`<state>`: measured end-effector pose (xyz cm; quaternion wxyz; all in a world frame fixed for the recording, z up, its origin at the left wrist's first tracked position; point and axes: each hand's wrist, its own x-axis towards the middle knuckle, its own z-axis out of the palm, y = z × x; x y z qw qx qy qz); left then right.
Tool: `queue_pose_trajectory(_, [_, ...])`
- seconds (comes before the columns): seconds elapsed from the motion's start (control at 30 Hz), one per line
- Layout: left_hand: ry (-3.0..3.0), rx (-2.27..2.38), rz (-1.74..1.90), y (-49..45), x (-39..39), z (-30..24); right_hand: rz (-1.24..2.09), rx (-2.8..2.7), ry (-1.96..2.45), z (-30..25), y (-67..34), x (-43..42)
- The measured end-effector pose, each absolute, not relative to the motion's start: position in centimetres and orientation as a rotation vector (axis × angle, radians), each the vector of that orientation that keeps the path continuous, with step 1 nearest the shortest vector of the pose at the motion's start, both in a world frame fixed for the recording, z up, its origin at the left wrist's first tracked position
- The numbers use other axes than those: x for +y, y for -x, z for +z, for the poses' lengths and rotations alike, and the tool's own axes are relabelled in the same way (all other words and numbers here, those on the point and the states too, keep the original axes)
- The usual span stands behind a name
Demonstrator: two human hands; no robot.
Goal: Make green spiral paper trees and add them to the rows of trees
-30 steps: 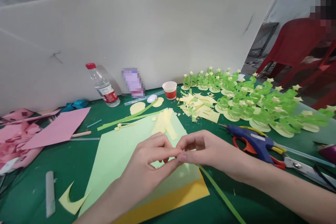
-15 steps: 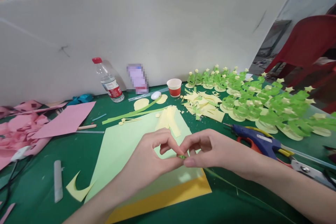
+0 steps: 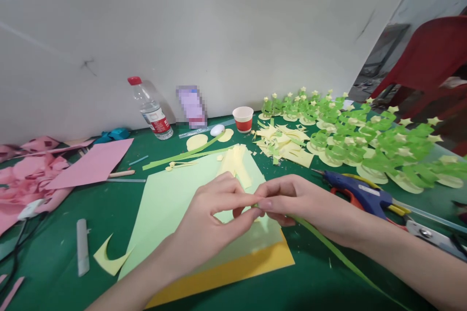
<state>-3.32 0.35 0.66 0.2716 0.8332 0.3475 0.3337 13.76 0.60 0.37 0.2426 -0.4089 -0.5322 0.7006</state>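
My left hand (image 3: 207, 226) and my right hand (image 3: 302, 204) meet fingertip to fingertip above a pale green sheet (image 3: 171, 199). Both pinch the end of a thin green paper strip (image 3: 328, 248), which trails down and right under my right forearm across the green table (image 3: 51, 262). The fingers of both hands are closed on the strip's end. An orange-yellow sheet (image 3: 233, 274) lies under the pale green one.
A blue glue gun (image 3: 359, 194) and scissors (image 3: 430, 235) lie to the right. Behind them stand several green paper trees (image 3: 368, 143). Yellow scraps (image 3: 282, 143), a red cup (image 3: 243, 119), a water bottle (image 3: 149, 107) and pink paper (image 3: 91, 163) are farther back and left.
My hands have rolled the strip's end between the fingertips, and the strip now shows wider beneath my right hand. The view has shifted slightly.
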Motion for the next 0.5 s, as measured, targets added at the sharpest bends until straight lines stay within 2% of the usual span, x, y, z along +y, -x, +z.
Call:
queue_pose_trajectory(0.13, [-2.278, 0.910, 0.950, 3.53, 0.28, 0.51, 1.958, -1.460, 1.074, 0.56, -13.95, 0.57])
queue_pose_trajectory(0.3, [-2.177, 0.975, 0.978, 3.48, 0.30, 0.66, 1.857, -1.549, 1.101, 0.60, -14.01, 0.61])
queue_pose_trajectory(0.5, [-2.006, 1.033, 0.942, 3.32, 0.17, 0.80, 1.941, -1.532, 1.052, 0.39, -13.89, 0.51])
